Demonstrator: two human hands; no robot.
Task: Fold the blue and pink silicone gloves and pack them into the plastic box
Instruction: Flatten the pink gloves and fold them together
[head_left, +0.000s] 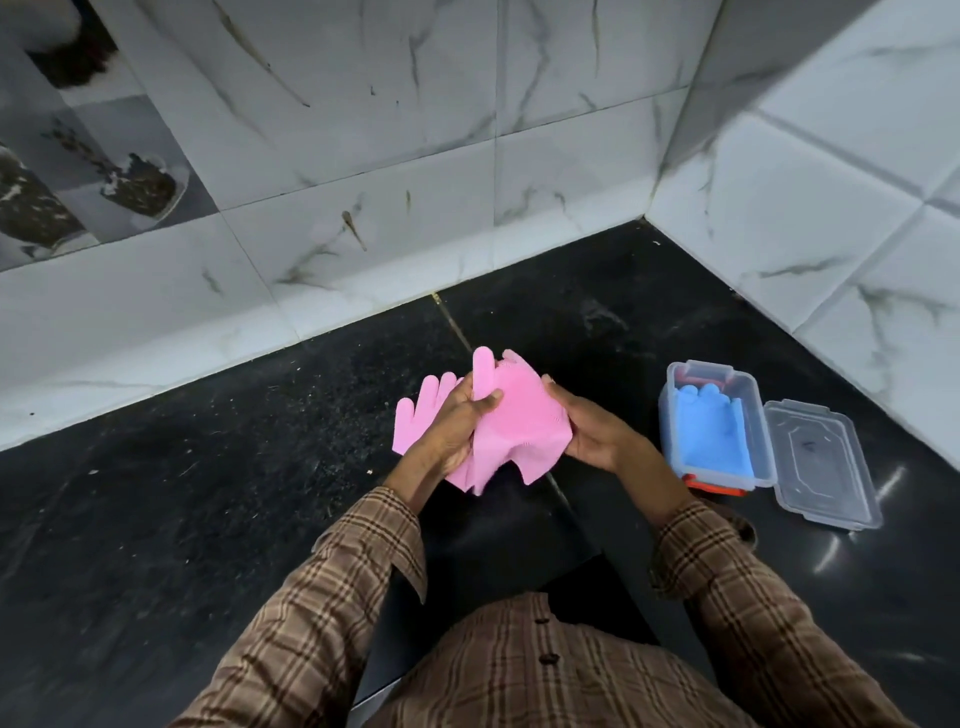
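Note:
Pink silicone gloves (511, 421) are bunched above the black counter, held between both hands. My left hand (457, 421) grips them from the left with its thumb across the front. My right hand (587, 426) holds their right edge with curled fingers. Glove fingers (423, 415) stick out to the left, and one points up. The clear plastic box (670, 415) stands open to the right, with the folded blue gloves (711, 434) lying inside it.
The box's clear lid (826, 462) lies flat on the counter, right of the box. Marble-patterned tile walls (363, 156) meet in a corner behind and to the right. The black counter (208, 493) stretches left and forward.

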